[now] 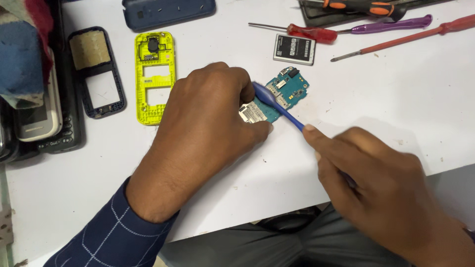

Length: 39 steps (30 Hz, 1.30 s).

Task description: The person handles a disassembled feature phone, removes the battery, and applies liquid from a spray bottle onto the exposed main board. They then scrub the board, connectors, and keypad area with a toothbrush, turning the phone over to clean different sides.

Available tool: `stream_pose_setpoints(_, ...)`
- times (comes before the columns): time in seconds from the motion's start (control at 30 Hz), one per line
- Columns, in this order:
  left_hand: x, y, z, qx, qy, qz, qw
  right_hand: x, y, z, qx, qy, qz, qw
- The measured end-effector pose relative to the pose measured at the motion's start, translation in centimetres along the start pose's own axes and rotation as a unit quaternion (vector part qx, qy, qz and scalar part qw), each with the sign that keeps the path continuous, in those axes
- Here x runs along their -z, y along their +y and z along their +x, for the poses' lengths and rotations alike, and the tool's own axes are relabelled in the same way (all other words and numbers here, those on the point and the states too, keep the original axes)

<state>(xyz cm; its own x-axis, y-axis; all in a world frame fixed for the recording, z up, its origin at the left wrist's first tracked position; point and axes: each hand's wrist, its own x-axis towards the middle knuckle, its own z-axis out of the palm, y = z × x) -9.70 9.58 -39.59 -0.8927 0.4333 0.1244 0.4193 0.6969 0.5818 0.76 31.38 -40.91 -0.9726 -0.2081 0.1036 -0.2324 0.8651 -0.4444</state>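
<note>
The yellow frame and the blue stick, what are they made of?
The yellow frame looks like moulded plastic: bright even colour, thin walls, neat cut-out windows, a dull sheen. The blue stick, held by the right hand, also looks like plastic: smooth, solid blue, slightly glossy. It could be nylon; the picture can't settle that.

The circuit board (279,96) lies flat on the table (346,143), near its middle. The left hand (208,123) rests on the board's left end; the right hand (381,188) is to the right and nearer the table's front edge, holding a tool (277,106) that slants across the board. Behind the board, just apart, lies a battery (294,49). Further back and to the right lie three screwdrivers (307,32), well apart from the board. Left of the left hand lies a phone frame (155,76), and left of that a phone bezel (96,71). Behind them lies a back cover (168,11). Phones (37,118) are stacked at the table's left edge.
</note>
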Motion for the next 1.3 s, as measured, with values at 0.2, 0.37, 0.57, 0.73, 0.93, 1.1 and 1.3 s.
stream_pose_setpoints(0.2,-0.4,-0.3,-0.2,-0.032,0.028,0.003,0.999,0.1,0.9,-3.0,-0.094,-0.057,-0.067,0.992)
stream_pose_setpoints(0.37,-0.5,-0.4,-0.1,-0.024,0.019,0.006,1.0,-0.2,0.9,-3.9,-0.104,-0.035,-0.059,0.992)
stream_pose_setpoints(0.57,-0.3,-0.3,-0.1,-0.019,0.014,0.005,1.0,0.1,0.0,-1.6,-0.068,-0.027,-0.045,0.996)
stream_pose_setpoints(0.73,-0.2,-0.2,-0.1,-0.016,0.013,0.006,1.0,-0.4,-0.6,0.5,-0.014,0.01,0.001,1.0)
stream_pose_setpoints(0.93,-0.2,-0.2,0.0,-0.016,0.013,0.002,1.0,-0.1,-0.5,0.3,0.011,0.009,-0.003,1.0)
stream_pose_setpoints(1.1,-0.2,-0.3,0.0,-0.004,0.004,-0.002,1.0,0.1,0.1,-2.2,-0.069,-0.041,-0.05,0.995)
stream_pose_setpoints(1.3,-0.1,-0.1,0.0,-0.011,0.007,0.008,1.0,1.0,0.3,-2.6,-0.124,0.003,-0.049,0.991)
